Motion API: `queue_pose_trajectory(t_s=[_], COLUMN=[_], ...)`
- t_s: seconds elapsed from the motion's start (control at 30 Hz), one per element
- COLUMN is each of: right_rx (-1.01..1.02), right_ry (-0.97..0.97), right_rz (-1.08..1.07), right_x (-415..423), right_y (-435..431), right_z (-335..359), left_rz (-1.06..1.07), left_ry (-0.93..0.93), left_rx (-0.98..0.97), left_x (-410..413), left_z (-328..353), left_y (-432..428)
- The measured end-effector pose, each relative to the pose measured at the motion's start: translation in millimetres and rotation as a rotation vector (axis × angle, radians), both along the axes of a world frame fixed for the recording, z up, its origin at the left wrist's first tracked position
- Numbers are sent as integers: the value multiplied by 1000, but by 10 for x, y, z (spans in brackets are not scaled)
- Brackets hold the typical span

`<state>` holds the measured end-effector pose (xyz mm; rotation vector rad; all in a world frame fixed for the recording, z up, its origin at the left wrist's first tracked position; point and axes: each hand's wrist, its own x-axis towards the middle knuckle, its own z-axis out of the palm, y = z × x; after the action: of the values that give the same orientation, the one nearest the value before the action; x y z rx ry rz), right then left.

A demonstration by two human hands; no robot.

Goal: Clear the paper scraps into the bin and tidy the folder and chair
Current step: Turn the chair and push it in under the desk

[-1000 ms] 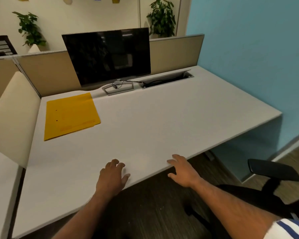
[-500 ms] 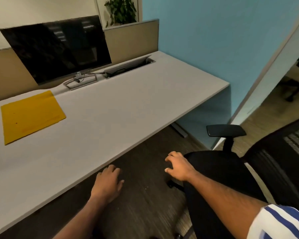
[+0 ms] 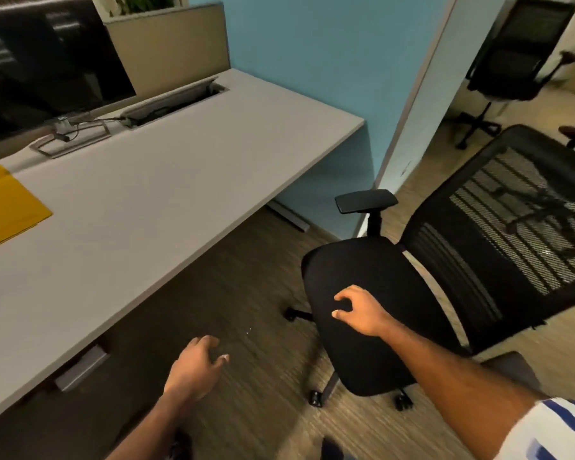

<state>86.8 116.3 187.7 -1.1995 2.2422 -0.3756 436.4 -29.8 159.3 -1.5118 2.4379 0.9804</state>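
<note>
Chair (image 3: 372, 293) stood on the floor, pulled well clear of the desk's (image 3: 166, 200) front edge and turned so that its seat faced the desk's right end, its mesh back away toward the right. Nearest the viewer, the left hand (image 3: 193, 366) hung palm down over bare floor between desk edge and seat, fingers loosely spread and holding nothing. Beyond it, the right hand (image 3: 359, 313) was over the front part of the seat, fingers curled downward as if to grip the cushion, empty; whether it touched the fabric could not be told. The right hand was thus the nearer to the chair, and the seat lay directly beneath it, with the desk's knee space to its left. Judged from this layout, the coming move was a push of the chair leftward and forward under the desk, along the line from back to seat front. Farther off, one armrest (image 3: 365, 200) stood near the desk's right corner. The folder (image 3: 4, 204) lay flat near the desk's left edge, well apart from both hands. No paper scraps or bin were visible.
</note>
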Motion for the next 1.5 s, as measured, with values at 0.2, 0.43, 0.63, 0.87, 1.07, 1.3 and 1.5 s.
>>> queue_pose_trajectory(t_s=[0.2,0.43,0.63,0.87,1.07,1.3,1.5], right_rx=[1,-32,-44,-11,115,192,353], right_ry=[55,158,267,499,759,833,838], right_rz=[-76,-119,-124,-66,-11,-72,-94], right_x=[-325,-886,-1661,-2583,-3085,-3531,-3912], right_y=[526,999,1509,1904,2114,2257,2431], right_z=[191,456,700,1098,1276,1396,1366], left_rz=[-107,-226,-398,-519,-667,-701,-836], left_ry=[-1,14,74,81,30,-78,-200], left_rx=[-23,-33,-6,49,113,296,283], left_x=[-503,-1391,-2441,-3395,-4052,-4542,-4608], left_z=[-46,-92,-144,-225,-298,-514,-638], left_y=[259,729,1439,2199,2863,3254,3425])
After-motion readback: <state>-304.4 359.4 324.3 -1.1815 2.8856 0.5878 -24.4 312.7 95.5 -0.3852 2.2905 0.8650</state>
